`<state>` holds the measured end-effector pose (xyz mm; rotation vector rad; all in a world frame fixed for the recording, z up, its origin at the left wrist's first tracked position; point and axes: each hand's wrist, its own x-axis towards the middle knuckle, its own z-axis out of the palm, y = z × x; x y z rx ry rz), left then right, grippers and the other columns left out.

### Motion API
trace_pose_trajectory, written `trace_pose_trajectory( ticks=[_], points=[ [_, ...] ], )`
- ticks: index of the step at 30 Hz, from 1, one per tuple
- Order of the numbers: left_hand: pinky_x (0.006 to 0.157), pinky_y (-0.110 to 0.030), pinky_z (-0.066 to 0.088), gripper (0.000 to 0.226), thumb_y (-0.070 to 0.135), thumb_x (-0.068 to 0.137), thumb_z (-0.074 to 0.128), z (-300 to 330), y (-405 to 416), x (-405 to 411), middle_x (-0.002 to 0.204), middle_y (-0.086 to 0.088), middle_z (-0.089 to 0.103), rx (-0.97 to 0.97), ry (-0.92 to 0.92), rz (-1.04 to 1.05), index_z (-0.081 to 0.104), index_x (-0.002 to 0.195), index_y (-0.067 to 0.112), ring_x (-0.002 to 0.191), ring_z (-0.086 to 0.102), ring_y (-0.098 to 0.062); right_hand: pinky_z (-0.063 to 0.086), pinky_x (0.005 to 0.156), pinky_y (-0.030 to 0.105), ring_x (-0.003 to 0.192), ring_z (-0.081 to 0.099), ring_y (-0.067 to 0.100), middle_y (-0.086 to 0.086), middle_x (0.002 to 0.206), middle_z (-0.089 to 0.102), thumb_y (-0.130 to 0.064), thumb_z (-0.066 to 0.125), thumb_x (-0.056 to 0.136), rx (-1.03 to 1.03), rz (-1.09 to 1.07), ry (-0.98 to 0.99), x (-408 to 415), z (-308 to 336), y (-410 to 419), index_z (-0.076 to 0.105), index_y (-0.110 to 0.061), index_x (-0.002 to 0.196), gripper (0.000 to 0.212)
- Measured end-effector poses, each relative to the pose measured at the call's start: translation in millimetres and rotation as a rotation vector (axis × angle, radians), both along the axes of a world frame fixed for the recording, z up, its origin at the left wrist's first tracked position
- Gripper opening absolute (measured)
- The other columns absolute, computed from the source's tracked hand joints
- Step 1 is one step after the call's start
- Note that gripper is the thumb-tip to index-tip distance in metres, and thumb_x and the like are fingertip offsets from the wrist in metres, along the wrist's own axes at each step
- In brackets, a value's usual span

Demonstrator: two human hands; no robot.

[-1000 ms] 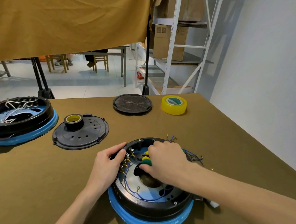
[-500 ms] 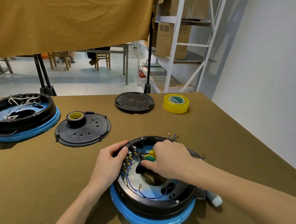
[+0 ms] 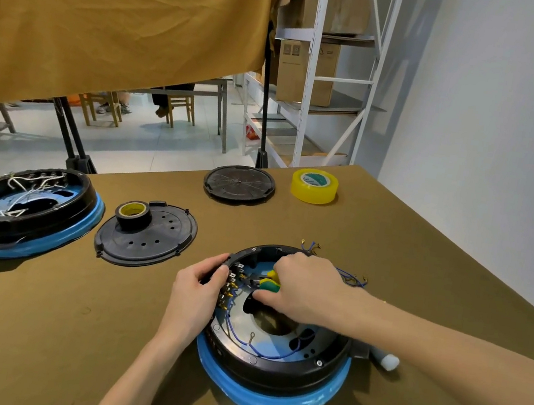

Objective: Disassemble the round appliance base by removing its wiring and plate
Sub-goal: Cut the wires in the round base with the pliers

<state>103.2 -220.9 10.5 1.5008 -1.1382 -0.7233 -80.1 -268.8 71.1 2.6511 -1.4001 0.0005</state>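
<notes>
A round black appliance base (image 3: 272, 366) with a blue ring underneath lies open side up on the olive table. Blue wires (image 3: 265, 353) with ring terminals loop across its pale inner floor. My left hand (image 3: 198, 291) grips the base's left rim beside a row of brass terminals. My right hand (image 3: 306, 291) reaches into the base from the right, closed on a tool with yellow and green handles (image 3: 271, 282); its tip points at the terminals. Loose blue wires (image 3: 349, 277) lie on the table just behind the base.
A second black and blue base (image 3: 26, 215) with white wires sits at the far left. A black plate (image 3: 149, 236) carries a small tape roll (image 3: 133, 213). Another black round cover (image 3: 240, 184) and a yellow tape roll (image 3: 314, 185) lie at the back. A white cylinder (image 3: 385, 360) pokes out right of the base.
My right hand has shifted slightly inside the base with the tool. The left hand stays on the rim. The camera has tilted a little.
</notes>
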Motion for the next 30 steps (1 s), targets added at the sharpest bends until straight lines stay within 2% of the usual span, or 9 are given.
trace_pose_trajectory(
  ticks=[2,6,9,12,15,19,21,25,30],
  points=[
    [0.097,-0.027,0.052,0.032,0.023,0.104,0.058,1,0,0,0.116,0.018,0.066,-0.002,-0.001,0.001,0.067,0.135,0.025,0.115,0.061,0.000,0.039,0.069,0.036,0.096,0.062,0.030,0.008,0.107,0.063,-0.067,0.051,0.094,-0.102,0.026,0.006,3,-1,3,0.061,-0.013,0.109,0.057],
    [0.101,-0.033,0.053,0.032,0.024,0.104,0.058,1,0,1,0.116,0.017,0.066,0.006,0.005,0.007,0.067,0.135,0.025,0.112,0.060,0.004,0.041,0.068,0.034,0.088,0.060,0.027,0.006,0.104,0.063,-0.071,0.053,0.091,0.006,-0.006,-0.033,0,0,1,0.060,-0.017,0.105,0.056],
    [0.098,-0.028,0.052,0.032,0.024,0.104,0.058,0,1,1,0.116,0.018,0.066,-0.002,0.002,0.002,0.067,0.135,0.026,0.111,0.059,0.006,0.040,0.070,0.037,0.097,0.063,0.031,0.008,0.108,0.064,-0.068,0.052,0.093,-0.064,-0.001,-0.016,4,-2,5,0.061,-0.015,0.109,0.056],
    [0.091,-0.020,0.050,0.031,0.024,0.103,0.059,0,-1,1,0.119,0.015,0.068,-0.002,0.001,0.000,0.067,0.133,0.026,0.109,0.058,0.009,0.040,0.067,0.035,0.093,0.065,0.029,0.006,0.104,0.064,-0.071,0.052,0.091,0.021,-0.047,-0.059,2,-2,4,0.057,-0.019,0.098,0.053],
    [0.086,-0.016,0.048,0.031,0.024,0.103,0.059,0,-2,1,0.119,0.015,0.068,-0.005,0.000,0.003,0.068,0.132,0.026,0.109,0.059,0.009,0.039,0.069,0.036,0.097,0.064,0.030,0.006,0.108,0.063,-0.069,0.050,0.094,-0.024,-0.034,-0.042,4,-2,8,0.062,-0.015,0.110,0.057],
    [0.097,-0.027,0.051,0.031,0.024,0.103,0.059,0,-1,0,0.122,0.012,0.068,-0.005,0.004,0.007,0.068,0.133,0.025,0.113,0.061,0.001,0.038,0.071,0.037,0.103,0.063,0.031,0.008,0.114,0.063,-0.068,0.049,0.095,-0.021,-0.041,-0.039,3,-7,11,0.061,-0.014,0.117,0.060],
    [0.094,-0.025,0.051,0.031,0.024,0.103,0.059,1,-2,0,0.123,0.012,0.068,-0.005,0.003,0.009,0.068,0.133,0.025,0.112,0.060,0.002,0.038,0.071,0.037,0.102,0.063,0.031,0.008,0.113,0.063,-0.068,0.049,0.095,-0.004,-0.057,-0.055,3,-4,11,0.061,-0.014,0.116,0.059],
    [0.074,-0.003,0.044,0.030,0.024,0.103,0.059,-1,-2,0,0.110,0.027,0.064,0.004,-0.002,0.002,0.068,0.132,0.027,0.097,0.057,0.021,0.038,0.070,0.036,0.094,0.062,0.029,0.008,0.111,0.063,-0.068,0.050,0.095,0.006,-0.058,-0.050,4,-2,13,0.059,-0.017,0.107,0.053],
    [0.078,-0.006,0.042,0.032,0.024,0.103,0.058,-3,-3,1,0.121,0.017,0.066,0.002,-0.021,-0.001,0.066,0.134,0.027,0.102,0.054,0.018,0.038,0.070,0.036,0.088,0.059,0.027,0.006,0.103,0.061,-0.069,0.052,0.093,0.074,-0.081,-0.057,4,3,10,0.052,-0.020,0.096,0.049]
  ],
)
